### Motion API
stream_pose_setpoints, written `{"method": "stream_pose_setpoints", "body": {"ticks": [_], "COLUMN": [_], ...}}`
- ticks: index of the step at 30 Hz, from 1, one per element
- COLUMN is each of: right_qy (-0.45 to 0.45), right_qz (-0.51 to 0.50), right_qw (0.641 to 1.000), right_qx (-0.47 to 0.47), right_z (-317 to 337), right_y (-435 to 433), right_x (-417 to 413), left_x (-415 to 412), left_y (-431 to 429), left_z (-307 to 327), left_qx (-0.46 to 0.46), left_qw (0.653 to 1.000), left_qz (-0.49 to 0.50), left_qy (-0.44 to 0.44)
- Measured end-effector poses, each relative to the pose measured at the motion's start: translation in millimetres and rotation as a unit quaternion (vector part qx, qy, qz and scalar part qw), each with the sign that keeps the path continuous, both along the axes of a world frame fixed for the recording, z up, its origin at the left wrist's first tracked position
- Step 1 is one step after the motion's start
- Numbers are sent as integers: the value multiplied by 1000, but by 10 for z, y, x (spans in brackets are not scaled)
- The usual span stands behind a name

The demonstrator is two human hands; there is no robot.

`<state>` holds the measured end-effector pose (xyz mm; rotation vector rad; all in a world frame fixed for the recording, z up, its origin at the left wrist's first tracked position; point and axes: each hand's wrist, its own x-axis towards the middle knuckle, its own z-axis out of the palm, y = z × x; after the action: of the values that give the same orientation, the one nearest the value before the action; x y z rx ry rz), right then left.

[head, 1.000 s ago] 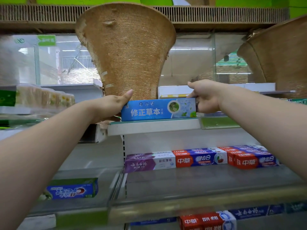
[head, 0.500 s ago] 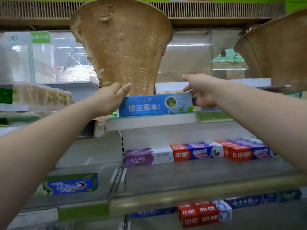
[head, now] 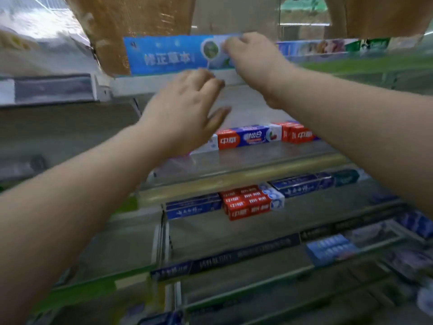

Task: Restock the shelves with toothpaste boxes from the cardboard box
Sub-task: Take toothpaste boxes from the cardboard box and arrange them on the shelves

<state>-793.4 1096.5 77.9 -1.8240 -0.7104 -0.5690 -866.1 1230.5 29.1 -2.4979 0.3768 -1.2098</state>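
The blue toothpaste box (head: 168,55) stood on the top shelf (head: 145,82), its white lettering 修正草本 smeared by blur. The right hand (head: 253,59) covered the box's right end; I couldn't tell whether it gripped or only touched. Just below the box the left hand (head: 185,111) hung slack, fingers loosely spread, holding nothing. Further below it, red boxes (head: 243,138) read 中华, partly hidden behind that hand.
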Motion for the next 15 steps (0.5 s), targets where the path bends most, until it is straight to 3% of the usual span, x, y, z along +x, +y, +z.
{"method": "stream_pose_setpoints", "body": {"ticks": [4,6,15], "right_qy": [-10,26,198], "right_qz": [-23,-26,14], "right_qw": [996,994,977], "right_qx": [-82,-103,-79], "right_z": [-485,-641,-1415], "right_y": [-130,-215,-1300], "right_x": [-132,-171,-436], "left_x": [-12,-37,-366], "left_y": [-293,-403,-1281], "left_z": [-564,-752,-1369], "left_qx": [-28,-38,-145], "left_qw": [994,990,968], "left_qz": [14,14,23], "left_qy": [108,136,205]}}
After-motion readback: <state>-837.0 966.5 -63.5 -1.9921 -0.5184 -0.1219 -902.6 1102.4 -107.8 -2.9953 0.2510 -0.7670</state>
